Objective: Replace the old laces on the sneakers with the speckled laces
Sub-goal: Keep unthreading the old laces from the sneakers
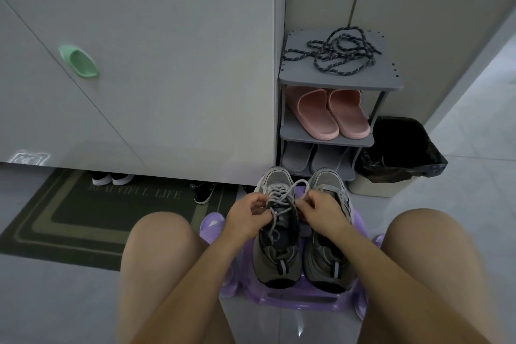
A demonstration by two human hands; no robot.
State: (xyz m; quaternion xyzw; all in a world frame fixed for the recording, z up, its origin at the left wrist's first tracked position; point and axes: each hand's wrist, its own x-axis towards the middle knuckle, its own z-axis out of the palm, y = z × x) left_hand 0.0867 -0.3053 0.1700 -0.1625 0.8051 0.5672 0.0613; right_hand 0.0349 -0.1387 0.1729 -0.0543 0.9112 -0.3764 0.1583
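**Pinching the old grey laces, both hands on the left sneaker**

The left hand [245, 211] and right hand [321, 212] meet at lower centre of the frame over the left sneaker [276, 257]. Their fingers [261, 201] are curled and pinch the old laces [282, 193], which loop loosely up over the toe. The fingertips are tucked behind the knuckles, so which strand each one grips is hard to make out. The right hand covers much of the eyelet row on the right sneaker [326, 262]. Both shoes stand side by side, toes away, on a purple stool [293, 299], its seat mostly hidden beneath them and the forearms.

The speckled laces [337, 50] lie in a loose tangle on top of the grey shoe rack [307, 79], upper right of centre, well apart from the hands. Pink slippers [332, 114] fill the middle shelf. The grey slippers [315, 158] below are partly hidden behind the sneaker toes. A bin [385, 187] lined with a black bag stands just beside the rack. Under the white cabinet [167, 78] only the toes of other shoes [111, 178] show. Bare floor [460, 176] lies open at far right, and a doormat [83, 218] fills the lower left.
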